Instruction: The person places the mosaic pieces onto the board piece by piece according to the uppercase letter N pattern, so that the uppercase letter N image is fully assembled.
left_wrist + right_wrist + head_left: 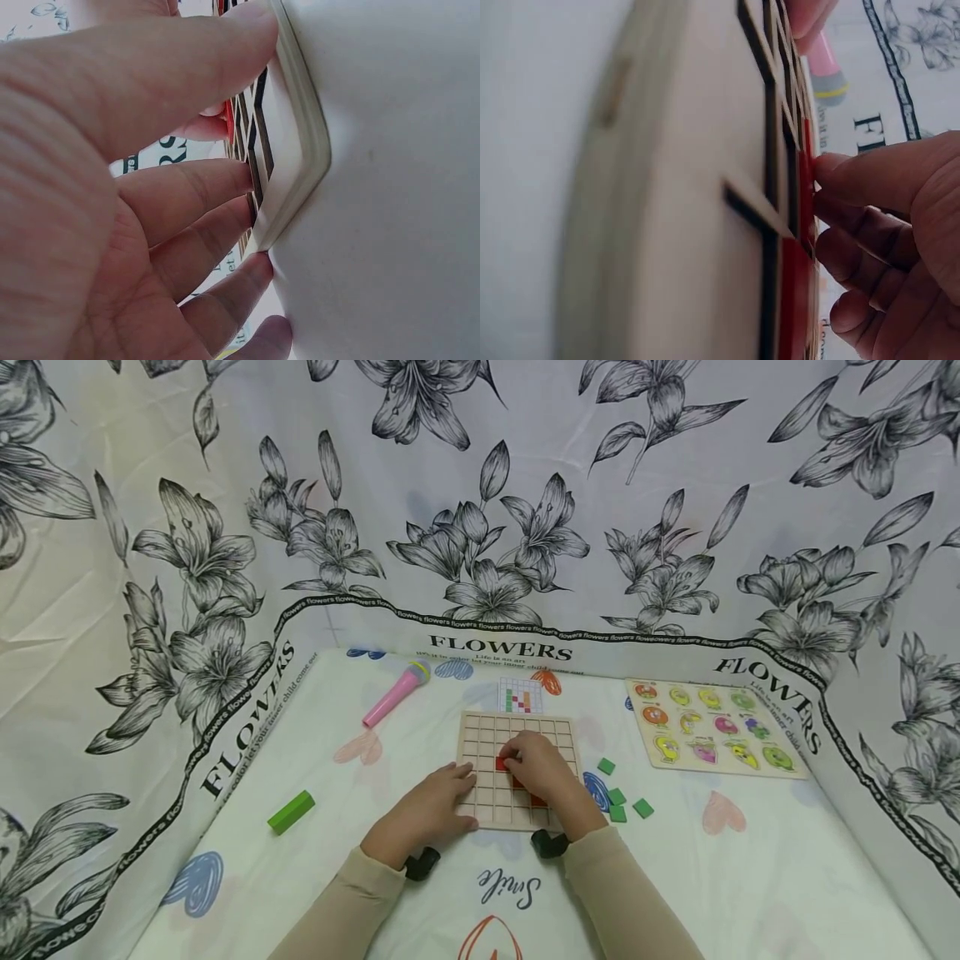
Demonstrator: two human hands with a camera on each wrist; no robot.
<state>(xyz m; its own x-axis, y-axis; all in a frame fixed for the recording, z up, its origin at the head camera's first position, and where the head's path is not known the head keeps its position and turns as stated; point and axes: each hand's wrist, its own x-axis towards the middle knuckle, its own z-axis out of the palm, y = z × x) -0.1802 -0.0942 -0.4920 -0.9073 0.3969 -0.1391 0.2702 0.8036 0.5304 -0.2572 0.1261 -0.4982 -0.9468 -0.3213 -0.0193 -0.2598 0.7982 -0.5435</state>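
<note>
A wooden grid board (pixel 486 806) lies in front of me. My left hand (pixel 431 806) rests along its left side with fingers loosely extended; in the left wrist view the thumb (pixel 217 56) lies over the rim near a corner. At the middle of the grid, my right hand (pixel 538 766) pinches a red square tile (pixel 501 763) between thumb and curled fingers, right at the grid's surface. More red tiles (pixel 537 801) sit in cells under that hand, partly hidden by it. In the right wrist view, a nearer red tile (pixel 796 300) stands in its cell.
Several green tiles (pixel 617 813) lie right of the board. A pattern card (pixel 519 695) with coloured squares touches its far edge. A pink toy microphone (pixel 395 696) and a green block (pixel 291 812) are on the left. At the far right lies a fruit puzzle board (pixel 715 727).
</note>
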